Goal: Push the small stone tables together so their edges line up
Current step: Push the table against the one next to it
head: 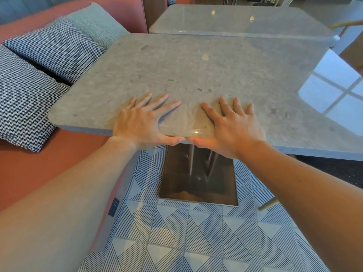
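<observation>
The near grey stone table (196, 71) fills the middle of the view. My left hand (141, 120) and my right hand (233, 124) both lie on its near edge, fingers spread flat on top and thumbs hooked under the rim, nearly touching each other. The far stone table (235, 18) stands behind it. Their edges meet along a seam, and the far table sits shifted to the right, so the near table's left corner sticks out past it.
A terracotta bench (29, 169) runs along the left with houndstooth cushions (53, 46) close to the table's left edge. A metal pedestal base (198, 183) rests on the patterned tile floor (176, 232). A chair frame (345, 26) stands at the right.
</observation>
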`<state>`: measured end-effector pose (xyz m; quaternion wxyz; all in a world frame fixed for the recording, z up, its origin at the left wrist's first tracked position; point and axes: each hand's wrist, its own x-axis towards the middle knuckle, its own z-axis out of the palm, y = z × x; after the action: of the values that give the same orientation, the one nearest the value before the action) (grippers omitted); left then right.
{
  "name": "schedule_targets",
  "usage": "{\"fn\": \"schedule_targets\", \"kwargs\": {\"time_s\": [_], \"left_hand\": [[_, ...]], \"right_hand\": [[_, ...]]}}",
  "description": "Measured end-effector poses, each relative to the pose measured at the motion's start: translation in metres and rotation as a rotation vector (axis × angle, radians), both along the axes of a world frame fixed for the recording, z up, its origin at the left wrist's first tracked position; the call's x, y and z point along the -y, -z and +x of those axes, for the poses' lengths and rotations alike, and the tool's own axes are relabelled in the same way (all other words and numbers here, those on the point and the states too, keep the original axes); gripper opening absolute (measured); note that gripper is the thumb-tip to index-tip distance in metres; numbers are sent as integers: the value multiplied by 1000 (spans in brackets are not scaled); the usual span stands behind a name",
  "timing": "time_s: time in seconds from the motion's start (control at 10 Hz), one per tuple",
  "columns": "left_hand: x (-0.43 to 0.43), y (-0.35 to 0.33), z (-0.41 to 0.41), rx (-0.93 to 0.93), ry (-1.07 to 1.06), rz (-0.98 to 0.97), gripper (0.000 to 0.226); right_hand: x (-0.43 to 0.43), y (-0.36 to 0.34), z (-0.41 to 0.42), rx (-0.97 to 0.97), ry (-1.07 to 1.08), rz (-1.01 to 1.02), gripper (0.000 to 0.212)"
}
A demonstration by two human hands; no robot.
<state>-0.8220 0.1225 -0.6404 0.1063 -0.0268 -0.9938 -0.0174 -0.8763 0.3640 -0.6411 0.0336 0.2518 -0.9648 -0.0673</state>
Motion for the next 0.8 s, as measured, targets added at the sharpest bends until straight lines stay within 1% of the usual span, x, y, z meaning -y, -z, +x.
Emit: {"fn": "schedule_targets", "kwargs": {"time_s": [0.8], "left_hand": [[17,-3,-12,-5,10,9,117]], "right_hand": [[20,1,-7,-18,24,-31,134]]}}
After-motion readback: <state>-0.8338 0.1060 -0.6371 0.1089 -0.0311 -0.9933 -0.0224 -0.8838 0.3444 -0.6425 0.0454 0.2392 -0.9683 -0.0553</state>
